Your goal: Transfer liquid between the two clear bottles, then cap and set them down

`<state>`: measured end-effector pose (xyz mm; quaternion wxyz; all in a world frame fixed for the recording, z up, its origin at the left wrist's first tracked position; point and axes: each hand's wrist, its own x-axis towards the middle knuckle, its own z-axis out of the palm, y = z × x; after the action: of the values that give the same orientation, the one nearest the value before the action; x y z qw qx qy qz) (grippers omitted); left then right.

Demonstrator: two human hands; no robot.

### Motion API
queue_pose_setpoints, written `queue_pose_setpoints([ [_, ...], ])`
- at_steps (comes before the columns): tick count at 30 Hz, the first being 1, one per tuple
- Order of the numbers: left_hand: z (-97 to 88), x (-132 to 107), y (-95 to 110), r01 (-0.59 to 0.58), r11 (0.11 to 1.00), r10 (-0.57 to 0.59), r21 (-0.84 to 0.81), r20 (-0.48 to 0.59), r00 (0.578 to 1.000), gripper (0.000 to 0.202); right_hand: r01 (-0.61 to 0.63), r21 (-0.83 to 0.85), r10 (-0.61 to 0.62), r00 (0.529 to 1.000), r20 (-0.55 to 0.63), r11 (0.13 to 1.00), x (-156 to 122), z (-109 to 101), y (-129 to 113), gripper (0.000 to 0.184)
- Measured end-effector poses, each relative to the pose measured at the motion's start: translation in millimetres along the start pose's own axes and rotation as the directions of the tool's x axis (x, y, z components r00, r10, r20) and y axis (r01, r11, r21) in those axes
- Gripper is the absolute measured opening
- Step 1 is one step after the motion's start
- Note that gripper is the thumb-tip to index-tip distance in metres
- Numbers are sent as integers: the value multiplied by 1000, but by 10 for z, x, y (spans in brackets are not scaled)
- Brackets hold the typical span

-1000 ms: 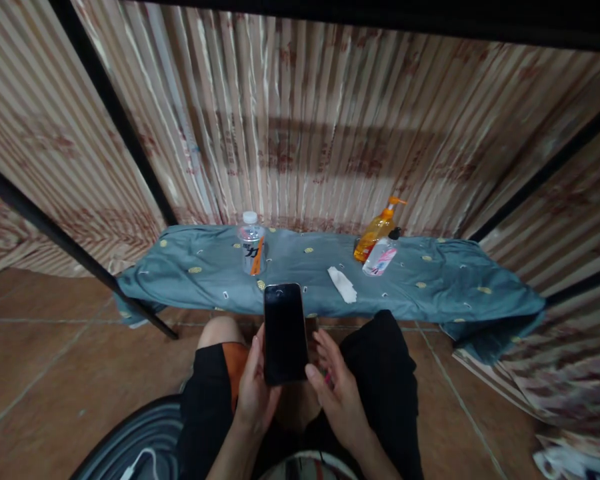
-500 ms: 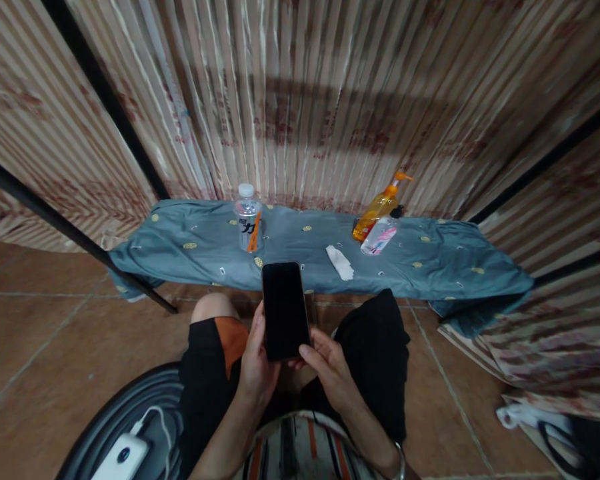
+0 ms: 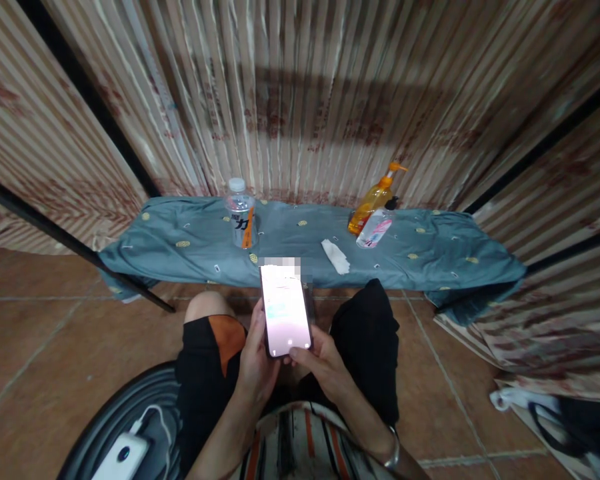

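Observation:
Upright between my knees is a smartphone [image 3: 286,313] with a bright, mostly white screen. My left hand [image 3: 257,360] grips its left edge, fingers wrapped behind. From the other side my right hand [image 3: 323,360] holds the lower right corner, its thumb resting over the bottom of the screen. Beyond the phone, a narrow bench covered by a teal cloth [image 3: 200,233] carries a clear plastic bottle [image 3: 243,217] with an orange and black label. Farther right on it are an orange pump bottle [image 3: 373,205], a clear bottle with a pink label [image 3: 376,230] and a crumpled white tissue [image 3: 336,257].
A white device [image 3: 121,459] with a cable lies on a round black ridged surface [image 3: 105,407] at lower left. Dark metal poles [image 3: 87,100] slope down at both sides. Striped curtains [image 3: 300,100] hang behind the bench. Dark and white items [image 3: 555,413] lie at lower right.
The phone screen has gone from black to lit. My right thumb has shifted left onto the bottom of the screen. The whole view has moved slightly.

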<state>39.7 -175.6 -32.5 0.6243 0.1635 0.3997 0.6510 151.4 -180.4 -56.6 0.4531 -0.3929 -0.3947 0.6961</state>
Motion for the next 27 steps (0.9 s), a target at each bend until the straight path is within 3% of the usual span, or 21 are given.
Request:
queue_pose_setpoints([
  [12,35,-49,31,58,998,-59,15,79,995,57,52,-17,-54,995,-79,998,10,32,49,37],
  [21,5,-48,21,43,999,-42,-23,43,998,49,73,-45,-77,994,-73,996,-17,67,52,35],
  [27,-16,-22,39,60,995,-59,-85,14,998,51,129,-135,-130,992,-2,983,-47,72,-48,33],
])
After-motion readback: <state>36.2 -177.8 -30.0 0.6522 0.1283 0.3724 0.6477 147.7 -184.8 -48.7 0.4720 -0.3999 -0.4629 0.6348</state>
